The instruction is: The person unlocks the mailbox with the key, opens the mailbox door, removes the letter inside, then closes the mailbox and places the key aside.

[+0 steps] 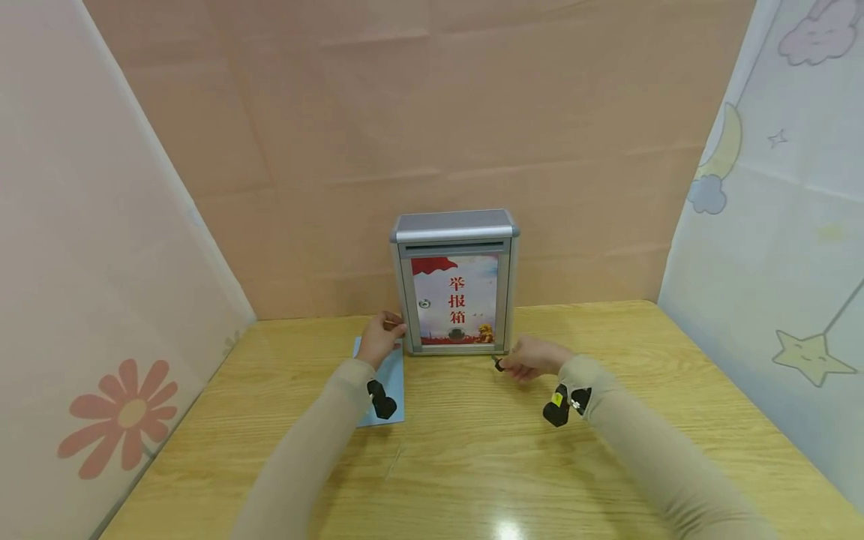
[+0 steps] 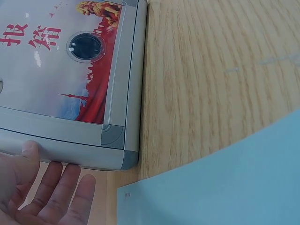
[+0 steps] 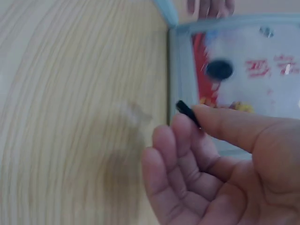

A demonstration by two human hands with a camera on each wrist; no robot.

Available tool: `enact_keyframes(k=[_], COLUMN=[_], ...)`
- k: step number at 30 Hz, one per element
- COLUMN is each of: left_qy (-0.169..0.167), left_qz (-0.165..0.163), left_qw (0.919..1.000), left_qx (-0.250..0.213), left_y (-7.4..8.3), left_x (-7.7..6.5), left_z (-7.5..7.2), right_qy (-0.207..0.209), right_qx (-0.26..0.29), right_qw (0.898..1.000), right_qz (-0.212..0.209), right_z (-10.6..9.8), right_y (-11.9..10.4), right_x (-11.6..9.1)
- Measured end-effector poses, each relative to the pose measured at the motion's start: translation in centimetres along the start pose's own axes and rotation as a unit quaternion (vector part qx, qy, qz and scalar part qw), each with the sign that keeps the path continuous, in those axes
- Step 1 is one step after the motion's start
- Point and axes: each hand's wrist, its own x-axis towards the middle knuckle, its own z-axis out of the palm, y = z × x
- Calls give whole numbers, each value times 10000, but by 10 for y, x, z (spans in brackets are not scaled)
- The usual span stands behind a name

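Note:
A grey metal box with a white-and-red front panel and red characters stands upright at the back of the table. At its lower left side is my left hand; in the left wrist view the thumb touches the side, with the other fingers loosely extended beside it. My right hand, in front of the box's lower right corner, pinches a small key with a black head between thumb and forefinger. Blur hides the key's metal part in the right wrist view.
A light blue sheet lies on the wooden table, partly beneath my left forearm. The box has a slot near its top and a round lock on the left of its panel. Behind it rises a beige cloth wall.

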Motion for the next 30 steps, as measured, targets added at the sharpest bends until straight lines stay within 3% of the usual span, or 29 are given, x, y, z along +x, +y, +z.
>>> enact_keyframes(k=[8,23,30], left_qy=[-10,-36,-58], left_qz=[-185,-191,-171], left_qw=[9998,9998,9998], left_qx=[-28,-16,-12], left_y=[0,2,-1], left_x=[2,1,4], left_z=[2,3,2], right_qy=[-175,-296,-275], right_qx=[-382,-884,-799], right_qw=[9959,9899,9894], right_qz=[802,1070,1185], right_z=[-3,-1,-3], right_y=[11,6,7], right_x=[4,6,8])
